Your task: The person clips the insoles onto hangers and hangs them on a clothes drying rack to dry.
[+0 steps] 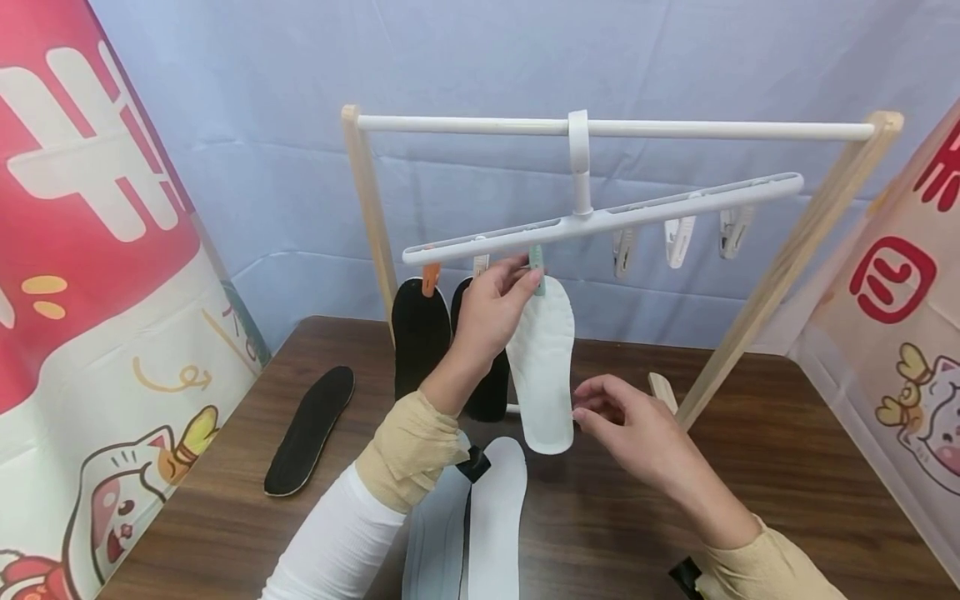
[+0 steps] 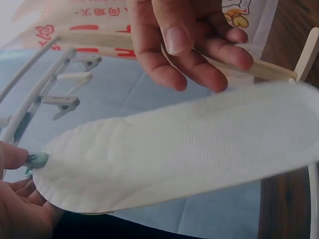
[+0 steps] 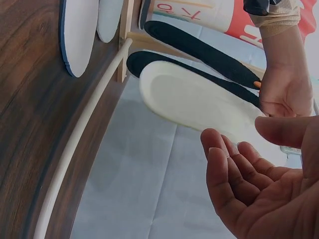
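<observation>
Pale blue cloth (image 1: 465, 50) is forming the background, with printed sheets (image 1: 75, 158) flanking it, and a dark wood-grain table (image 1: 787, 475) is spreading out below. Over the table a rack (image 1: 720, 129) is standing, its white rail bearing a clip hanger (image 1: 675, 202) that is tilting down toward the left. Two black insoles (image 1: 420, 333) are hanging near its low end, and beside them a white insole (image 1: 547, 367) is hanging at the green clip. Another black insole (image 1: 311, 429) is lying on the table at the left, while two pale insoles (image 1: 498, 517) are lying in front. The left hand (image 1: 487, 312) is pinching the green clip (image 1: 537, 271) between thumb and fingers; the right hand (image 1: 637, 425) is holding nothing, its fingers loosely bent just beside the white insole's lower part. An orange clip (image 1: 431, 279) is gripping the outer black insole. The white insole could be slipping free if the clip is biting only its thin edge, and the hanger, seemingly loaded on one side, could be tipping further or sliding along the rail if pulled. The left hand is hiding the second black insole's top, its forearm is covering part of one pale insole, the frame is cutting off both pale ones, and the clip's exact bite is staying unclear.
</observation>
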Tool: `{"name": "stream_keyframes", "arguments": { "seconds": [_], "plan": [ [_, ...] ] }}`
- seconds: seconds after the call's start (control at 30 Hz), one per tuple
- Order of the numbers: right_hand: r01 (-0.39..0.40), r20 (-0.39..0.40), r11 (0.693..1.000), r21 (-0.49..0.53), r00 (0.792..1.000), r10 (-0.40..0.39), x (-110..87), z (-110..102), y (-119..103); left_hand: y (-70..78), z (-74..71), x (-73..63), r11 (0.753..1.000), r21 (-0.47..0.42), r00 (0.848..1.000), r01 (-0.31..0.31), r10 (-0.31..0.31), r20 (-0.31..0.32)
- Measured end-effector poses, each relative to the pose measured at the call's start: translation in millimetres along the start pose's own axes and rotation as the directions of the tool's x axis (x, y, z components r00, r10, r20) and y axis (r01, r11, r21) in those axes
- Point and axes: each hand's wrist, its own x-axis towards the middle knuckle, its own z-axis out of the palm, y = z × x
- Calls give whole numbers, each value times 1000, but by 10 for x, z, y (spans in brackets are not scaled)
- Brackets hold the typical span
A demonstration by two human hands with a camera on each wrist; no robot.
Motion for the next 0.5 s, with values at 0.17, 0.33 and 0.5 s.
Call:
{"name": "stream_keyframes", "arguments": {
  "seconds": [0.17,0.33,0.5],
  "plan": [
    [-11,-17,1000,-15,1000,11,-22,-46,9,-4,-35,-27,994,103,999,-36,37,-12],
    [-17,-37,998,-55,999,15,-48,-115,22,-23,-68,-45,986,161,999,-52,53,-6],
    [-35,-40,997,-63,999,33,-58,-207,39,-53,-85,-49,983,176,998,-62,62,3]
  ]
}}
